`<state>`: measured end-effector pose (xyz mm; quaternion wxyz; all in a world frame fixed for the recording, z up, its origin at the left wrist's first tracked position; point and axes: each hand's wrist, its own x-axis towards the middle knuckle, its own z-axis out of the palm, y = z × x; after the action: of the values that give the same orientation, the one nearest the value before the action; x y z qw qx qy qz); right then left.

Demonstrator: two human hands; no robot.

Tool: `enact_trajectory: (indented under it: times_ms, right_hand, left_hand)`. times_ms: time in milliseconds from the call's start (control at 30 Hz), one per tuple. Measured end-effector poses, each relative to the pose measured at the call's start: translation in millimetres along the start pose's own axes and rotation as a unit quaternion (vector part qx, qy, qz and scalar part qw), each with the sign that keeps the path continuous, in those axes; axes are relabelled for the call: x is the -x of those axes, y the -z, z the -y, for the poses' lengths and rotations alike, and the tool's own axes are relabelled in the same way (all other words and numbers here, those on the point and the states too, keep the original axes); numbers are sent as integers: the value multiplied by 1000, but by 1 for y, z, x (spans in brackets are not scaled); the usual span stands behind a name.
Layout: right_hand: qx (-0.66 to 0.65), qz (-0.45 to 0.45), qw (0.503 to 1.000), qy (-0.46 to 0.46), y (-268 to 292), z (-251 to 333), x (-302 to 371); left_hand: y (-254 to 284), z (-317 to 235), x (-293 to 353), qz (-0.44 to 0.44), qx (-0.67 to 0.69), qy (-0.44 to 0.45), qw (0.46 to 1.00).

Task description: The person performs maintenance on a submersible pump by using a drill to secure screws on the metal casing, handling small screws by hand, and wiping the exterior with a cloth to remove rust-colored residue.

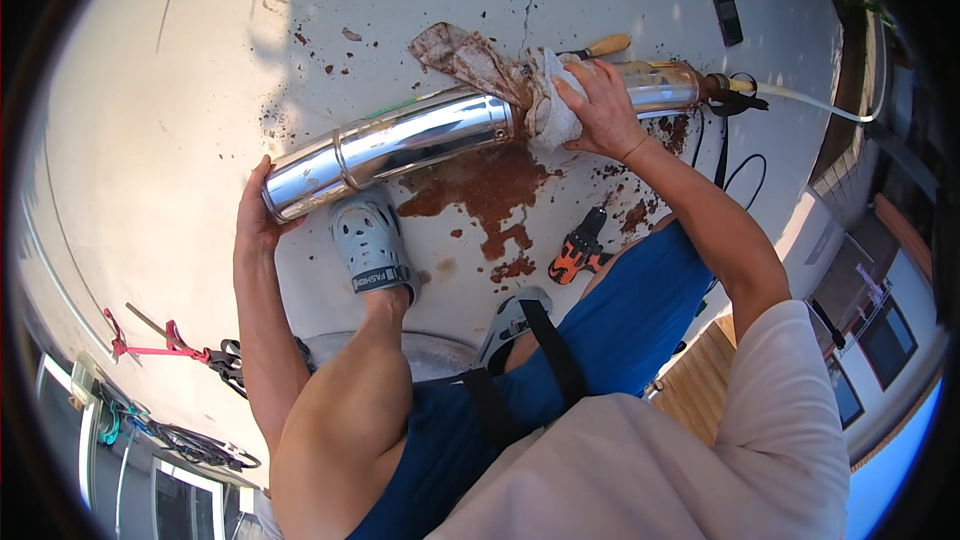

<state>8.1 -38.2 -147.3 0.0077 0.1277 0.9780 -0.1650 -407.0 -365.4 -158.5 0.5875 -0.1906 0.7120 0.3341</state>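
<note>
Pale shirt cloth point(640, 470) lies nearest, then blue shorts point(640, 305). Just beyond the right knee, toward the body from the right hand, an orange-and-black drill point(572, 252) rests on the ground. One grey clog point(365, 235) sits between the hands, close below the tube (whether it touches, I cannot tell).

Ahead, the left hand point(260, 210) grips the near end of a shiny metal tube point(425, 132), which slants from that palm to beneath the right hand point(603, 110) and past it. Those right fingers are closed over a white cloth point(553, 105), pressed on the tube by its rusty joint; their tips are partly hidden, so how hard they squeeze is unclear. Wiping seems to be the step in hand; another stroke would call for a firm left grip and a free path for the cloth. A stained rag point(452, 52), left of the right hand, could snag it.

Rust-brown debris point(490, 195) spreads below both. Beyond the right hand lie a yellow-handled tool point(608, 44) and, farther, a dark handheld device point(725, 12).
</note>
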Motion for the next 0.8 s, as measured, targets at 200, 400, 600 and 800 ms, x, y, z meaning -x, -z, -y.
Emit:
enact_trajectory:
  times_ms: [200,400,600,800]
  right_hand:
    - [-7,-8,1000,-5,-1,2,-1]
    - [-11,13,1000,-6,-2,-4,0]
    - [-23,-4,1000,11,-5,-9,-7]
    - [-10,-5,1000,12,7,-5,-7]
  left_hand:
    - [-11,16,-10,-140,77,-94,983]
    - [-36,29,-15,-286,19,-291,913]
    - [-23,34,-23,-280,26,-279,918]
    - [-37,16,-9,-281,-39,-298,911]
